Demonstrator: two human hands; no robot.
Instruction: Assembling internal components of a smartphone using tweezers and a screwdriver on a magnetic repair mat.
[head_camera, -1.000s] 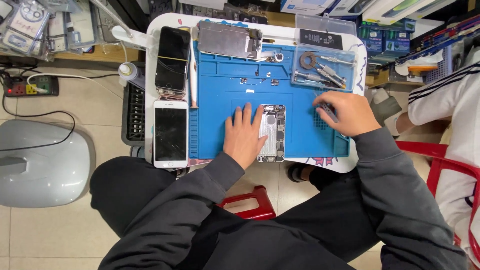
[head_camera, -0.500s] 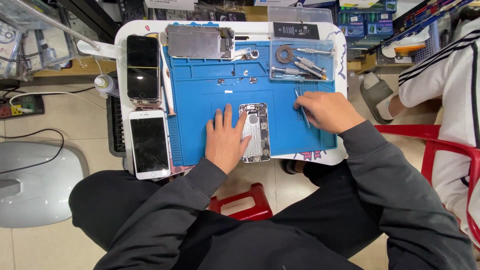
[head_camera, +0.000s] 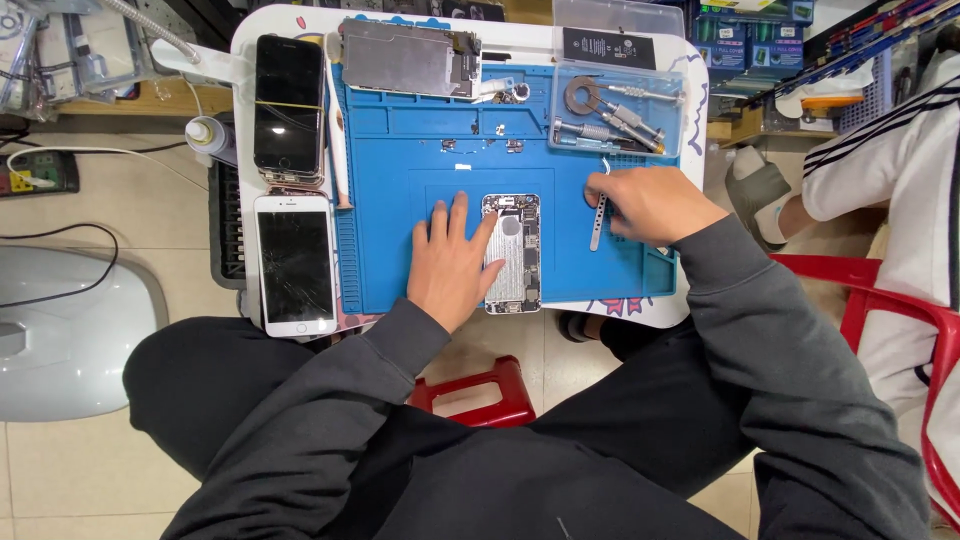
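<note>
Right hand (head_camera: 650, 203) on tweezers (head_camera: 598, 215)

Left hand (head_camera: 452, 262) flat, fingers spread; right hand (head_camera: 650, 203) curled, fingers pinched, both forearms forward.

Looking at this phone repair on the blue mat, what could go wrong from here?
1. The opened phone lies near the mat's front edge, steadied only by the left hand; a nudge might slide it off.
2. The right hand's tweezers could scratch exposed parts.
3. Tiny loose parts on the mat may get lost.
</note>
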